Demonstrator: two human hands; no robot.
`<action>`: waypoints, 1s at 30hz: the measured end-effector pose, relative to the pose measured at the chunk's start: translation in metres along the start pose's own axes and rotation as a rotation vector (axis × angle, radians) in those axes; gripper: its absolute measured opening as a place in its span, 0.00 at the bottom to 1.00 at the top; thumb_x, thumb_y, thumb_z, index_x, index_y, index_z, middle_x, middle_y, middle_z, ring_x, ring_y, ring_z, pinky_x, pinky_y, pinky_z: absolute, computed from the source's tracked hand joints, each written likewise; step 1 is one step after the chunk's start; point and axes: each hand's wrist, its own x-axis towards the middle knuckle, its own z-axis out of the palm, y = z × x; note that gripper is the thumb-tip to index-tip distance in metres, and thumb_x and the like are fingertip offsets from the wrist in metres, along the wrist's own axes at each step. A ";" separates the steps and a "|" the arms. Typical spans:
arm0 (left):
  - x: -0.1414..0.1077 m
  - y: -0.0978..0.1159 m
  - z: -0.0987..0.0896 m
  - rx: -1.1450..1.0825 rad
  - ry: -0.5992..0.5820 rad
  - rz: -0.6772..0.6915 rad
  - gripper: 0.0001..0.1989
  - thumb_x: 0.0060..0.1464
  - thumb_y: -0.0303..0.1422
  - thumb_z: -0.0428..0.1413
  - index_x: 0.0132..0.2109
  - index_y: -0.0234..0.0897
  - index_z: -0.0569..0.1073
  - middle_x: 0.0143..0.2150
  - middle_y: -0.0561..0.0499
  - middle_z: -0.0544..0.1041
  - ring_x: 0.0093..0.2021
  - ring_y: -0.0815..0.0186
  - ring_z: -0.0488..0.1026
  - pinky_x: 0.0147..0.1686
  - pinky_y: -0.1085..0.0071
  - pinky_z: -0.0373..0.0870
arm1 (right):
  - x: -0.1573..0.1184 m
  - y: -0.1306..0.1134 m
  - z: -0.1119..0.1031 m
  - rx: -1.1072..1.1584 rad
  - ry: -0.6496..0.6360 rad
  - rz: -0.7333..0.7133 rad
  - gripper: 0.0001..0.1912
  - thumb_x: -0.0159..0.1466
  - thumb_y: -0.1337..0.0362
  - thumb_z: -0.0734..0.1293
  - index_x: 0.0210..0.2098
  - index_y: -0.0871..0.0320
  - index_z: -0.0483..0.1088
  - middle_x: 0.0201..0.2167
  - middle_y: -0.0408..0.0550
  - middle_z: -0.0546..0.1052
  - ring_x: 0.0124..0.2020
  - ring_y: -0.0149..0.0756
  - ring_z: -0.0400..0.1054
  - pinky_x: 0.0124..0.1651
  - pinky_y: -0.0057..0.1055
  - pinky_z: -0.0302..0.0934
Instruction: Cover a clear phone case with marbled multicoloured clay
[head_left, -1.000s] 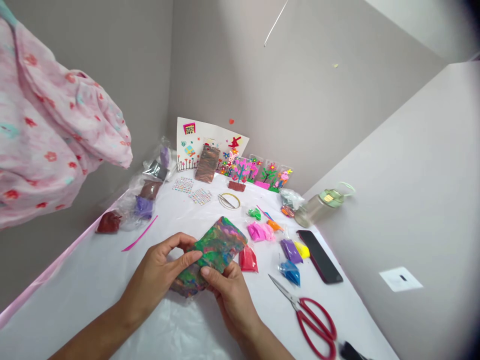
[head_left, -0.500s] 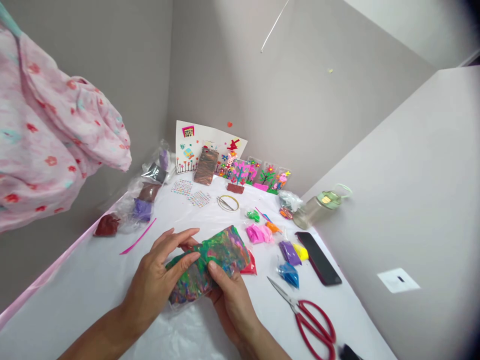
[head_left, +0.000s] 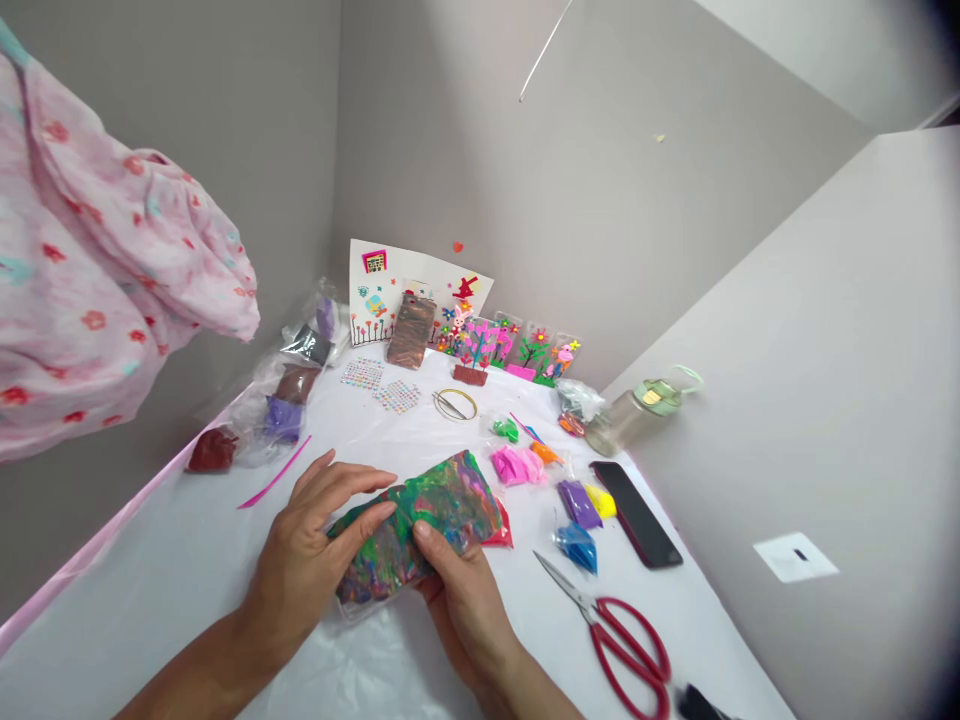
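Note:
A clear phone case is covered with marbled clay in green, blue, purple and orange. It is tilted above the white-covered table, its clear rim showing along the lower edge. My right hand grips it from below, the thumb lying on the clay and the other fingers hidden beneath. At the left end, my left hand curls around the case, with its thumb on the clay and fingers along the far edge. Behind the case's right end lies a red clay packet, partly covered.
Red-handled scissors lie at right, near a dark phone. Clay packets, including a blue one and a pink one, lie beyond. A bottle leans by the wall. Bagged clay lines the left edge.
My left hand's fingers have shifted slightly to the left on the case. My right hand keeps nearly the same hold. The whole view has moved a little.

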 end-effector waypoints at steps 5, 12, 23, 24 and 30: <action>0.000 -0.003 0.001 0.057 -0.007 0.105 0.07 0.60 0.31 0.58 0.44 0.48 0.78 0.40 0.56 0.81 0.42 0.63 0.77 0.66 0.52 0.52 | 0.000 0.002 -0.001 0.017 -0.005 -0.010 0.20 0.54 0.56 0.78 0.44 0.56 0.77 0.43 0.48 0.82 0.45 0.45 0.75 0.50 0.41 0.69; -0.001 -0.009 0.002 0.095 -0.039 0.161 0.08 0.61 0.31 0.57 0.46 0.49 0.78 0.40 0.56 0.81 0.42 0.64 0.77 0.65 0.52 0.55 | 0.002 0.002 -0.002 0.013 -0.003 0.002 0.21 0.54 0.56 0.77 0.45 0.56 0.77 0.43 0.49 0.82 0.45 0.46 0.75 0.48 0.41 0.69; -0.002 0.001 0.004 0.005 -0.043 0.024 0.12 0.62 0.34 0.57 0.51 0.50 0.77 0.43 0.55 0.81 0.46 0.62 0.77 0.66 0.54 0.56 | -0.002 0.003 0.002 -0.002 -0.045 0.001 0.21 0.54 0.56 0.78 0.45 0.54 0.77 0.43 0.48 0.82 0.48 0.48 0.74 0.53 0.45 0.67; -0.002 0.000 0.005 0.007 -0.045 0.049 0.11 0.62 0.33 0.57 0.50 0.49 0.78 0.42 0.56 0.81 0.45 0.63 0.77 0.66 0.54 0.55 | -0.002 0.004 0.002 0.006 -0.044 0.001 0.20 0.54 0.56 0.78 0.45 0.54 0.77 0.44 0.47 0.82 0.48 0.47 0.75 0.53 0.44 0.67; -0.003 -0.002 0.004 0.079 -0.026 0.175 0.12 0.61 0.27 0.57 0.50 0.46 0.77 0.40 0.56 0.81 0.41 0.66 0.77 0.66 0.54 0.54 | 0.000 0.006 0.000 0.015 -0.013 0.010 0.23 0.54 0.58 0.78 0.48 0.54 0.76 0.48 0.47 0.81 0.46 0.45 0.75 0.52 0.42 0.68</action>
